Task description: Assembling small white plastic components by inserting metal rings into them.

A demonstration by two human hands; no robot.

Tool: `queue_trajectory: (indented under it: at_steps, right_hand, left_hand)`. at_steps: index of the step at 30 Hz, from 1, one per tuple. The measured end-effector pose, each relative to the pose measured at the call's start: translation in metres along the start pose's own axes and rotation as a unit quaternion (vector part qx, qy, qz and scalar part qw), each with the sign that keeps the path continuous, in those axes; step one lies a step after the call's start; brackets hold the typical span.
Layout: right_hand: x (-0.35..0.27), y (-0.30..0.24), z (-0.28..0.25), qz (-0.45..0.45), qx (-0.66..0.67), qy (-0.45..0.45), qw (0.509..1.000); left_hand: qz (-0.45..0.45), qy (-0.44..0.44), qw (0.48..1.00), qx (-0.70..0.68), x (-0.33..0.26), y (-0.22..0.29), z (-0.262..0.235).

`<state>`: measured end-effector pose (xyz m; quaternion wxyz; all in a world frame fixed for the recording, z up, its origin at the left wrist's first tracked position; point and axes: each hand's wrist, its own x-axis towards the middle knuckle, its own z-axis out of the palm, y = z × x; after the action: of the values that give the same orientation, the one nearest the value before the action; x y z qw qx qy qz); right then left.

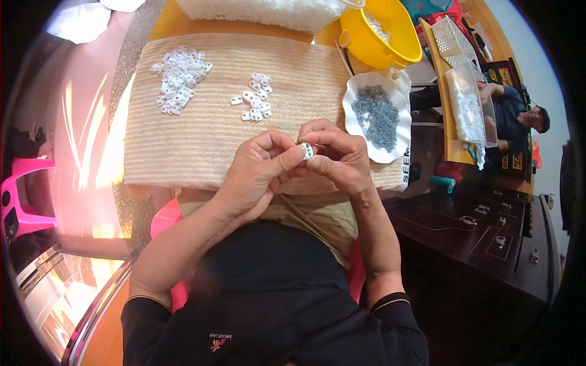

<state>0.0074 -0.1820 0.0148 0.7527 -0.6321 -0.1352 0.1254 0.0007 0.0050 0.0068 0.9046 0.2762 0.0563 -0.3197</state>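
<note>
Between my two hands, above the near edge of the striped cloth, is a small white plastic piece with dark holes [307,150]. The thumb and fingers of my left hand [256,171] pinch it from the left. My right hand [343,160] closes on its right side, thumb below and index finger above. Whether a smaller part sits in the right fingertips is hidden. Beyond my hands lies a small loose group of similar white pieces [264,108]. A larger heap of them [181,78] is at the far left. To the right, a white wavy-rimmed dish [387,156] holds many small grey metal pieces [379,119].
A clear container of white pieces [268,13] stands along the far edge. Beside it is a yellow basin [390,53]. Another person [511,113] sits at a table on the right. A dark cabinet [470,229] is at my right; a pink stool [27,201] stands left.
</note>
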Motion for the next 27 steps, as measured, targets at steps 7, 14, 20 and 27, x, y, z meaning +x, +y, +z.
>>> queue_trajectory:
  at_steps: [7,14,20,27]
  right_hand:
    - [-0.002,-0.003,0.004,-0.038,-0.046,-0.016,0.998]
    - [-0.002,-0.008,0.007,-0.012,-0.009,-0.005,1.000]
    - [-0.001,-0.017,0.003,-0.014,-0.139,0.064,0.988]
    - [0.046,-0.073,-0.071,-0.069,-0.336,0.228,0.911]
  left_hand:
    - [0.022,-0.003,0.999,0.025,-0.002,-0.003,0.002]
    - [0.035,0.015,0.999,0.026,0.001,-0.007,0.002]
    - [0.031,0.007,0.999,0.010,0.003,-0.009,-0.002]
    - [0.008,0.018,0.999,0.026,0.001,-0.014,-0.002]
